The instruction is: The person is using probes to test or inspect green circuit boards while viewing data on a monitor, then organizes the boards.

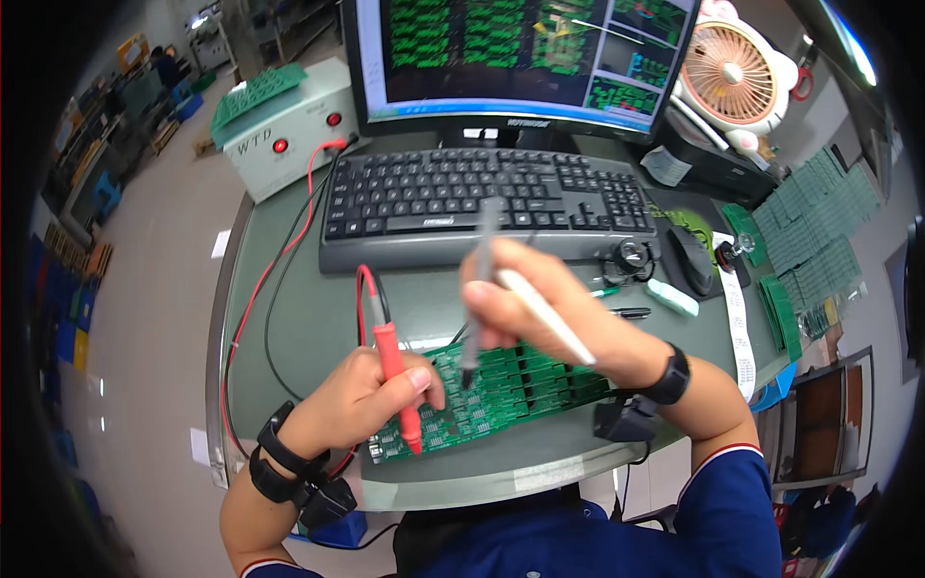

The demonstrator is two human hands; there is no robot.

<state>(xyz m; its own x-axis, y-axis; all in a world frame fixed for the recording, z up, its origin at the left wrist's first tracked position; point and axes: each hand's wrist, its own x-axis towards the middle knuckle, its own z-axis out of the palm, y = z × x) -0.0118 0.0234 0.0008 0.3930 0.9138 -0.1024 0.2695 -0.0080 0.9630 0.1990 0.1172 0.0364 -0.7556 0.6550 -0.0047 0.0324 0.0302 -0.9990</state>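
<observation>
My left hand [371,395] is closed around a red test probe [387,356], its tip pointing down at the near left edge of a green circuit board [501,390]. The fingers lie against the board's left part. Above the middle of the board, my right hand [525,299] is closed on a grey, see-through pen-like tool [482,279], blurred, with its dark lower end over the board. A slim white stick [544,313] also sits in this hand, slanting across its back. Whether the dark end touches the board, I cannot tell. Black bands circle both wrists.
Behind the board are a black keyboard [462,197] and a monitor [520,67]. A grey box [289,135] with red leads stands at the left. To the right lie a mouse [689,260], a pale green marker [673,298], a fan [732,72] and stacked green boards [814,231].
</observation>
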